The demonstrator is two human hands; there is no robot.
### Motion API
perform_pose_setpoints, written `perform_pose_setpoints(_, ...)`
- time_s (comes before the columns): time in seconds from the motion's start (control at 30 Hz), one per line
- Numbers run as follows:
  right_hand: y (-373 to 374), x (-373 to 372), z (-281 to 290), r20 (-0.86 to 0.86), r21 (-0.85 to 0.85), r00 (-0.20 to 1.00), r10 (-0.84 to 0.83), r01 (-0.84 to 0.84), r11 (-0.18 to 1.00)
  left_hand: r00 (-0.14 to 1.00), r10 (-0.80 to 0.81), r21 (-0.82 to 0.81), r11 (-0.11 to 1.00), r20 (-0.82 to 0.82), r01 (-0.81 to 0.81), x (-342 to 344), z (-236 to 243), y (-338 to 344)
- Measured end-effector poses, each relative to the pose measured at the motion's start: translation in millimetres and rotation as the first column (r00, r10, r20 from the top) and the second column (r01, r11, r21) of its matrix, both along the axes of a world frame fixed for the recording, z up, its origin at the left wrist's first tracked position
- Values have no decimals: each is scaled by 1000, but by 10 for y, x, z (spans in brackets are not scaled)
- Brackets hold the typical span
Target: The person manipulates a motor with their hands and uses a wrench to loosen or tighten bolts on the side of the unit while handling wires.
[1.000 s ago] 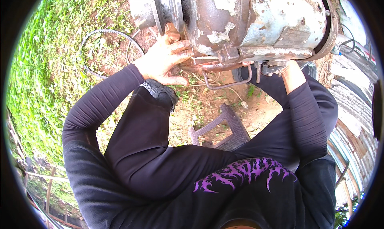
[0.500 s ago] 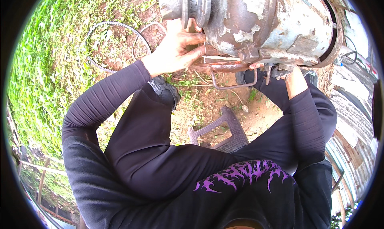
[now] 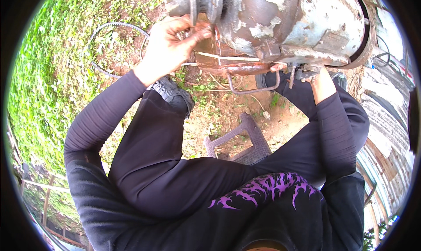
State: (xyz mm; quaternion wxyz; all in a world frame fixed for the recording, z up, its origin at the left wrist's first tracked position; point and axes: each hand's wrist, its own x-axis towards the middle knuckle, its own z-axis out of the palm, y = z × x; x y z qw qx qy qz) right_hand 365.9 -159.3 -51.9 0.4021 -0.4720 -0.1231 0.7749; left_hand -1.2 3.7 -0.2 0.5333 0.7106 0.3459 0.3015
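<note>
A large weathered steel machine with flaking pale paint spans the top, carrying a grooved pulley at its left end. My left hand reaches under that pulley, fingers curled against a rusty bracket; what they pinch is hidden. A bent rod handle hangs below the body. My right hand is closed around a dark metal fitting on the machine's lower right, beside a short hanging bar; some fingertips show under the rusty rail.
A toothed belt lies on grass and soil at left. A textured plastic stool or frame sits between my crossed-over dark-clad legs and shoes. Corrugated sheets line the right side; a looped cable is behind.
My left hand's fingers, more spread a second ago, have curled in under the pulley. That hand went up, then shifted left. My right hand stays at the fitting.
</note>
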Motion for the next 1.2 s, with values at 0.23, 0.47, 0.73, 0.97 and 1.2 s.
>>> perform_pose_setpoints(0.23,58,-49,19,-8,92,999,42,-41,995,996,88,-198,977,33,-80,-70,128,-40)
perform_pose_setpoints(0.47,112,-187,122,82,98,996,26,-34,995,1000,0,-359,933,18,6,-47,269,-63)
perform_pose_setpoints(0.73,115,-180,104,-79,106,997,6,2,994,998,-54,-125,991,-13,52,-141,-20,-42)
perform_pose_setpoints(0.97,-108,62,-511,-14,-81,996,-91,90,993,981,-189,-42,981,-44,188,-12,-66,-64)
perform_pose_setpoints(1.2,-38,-50,-282,179,-89,982,55,-40,995,936,-322,105,935,-140,338,-11,-61,-37)
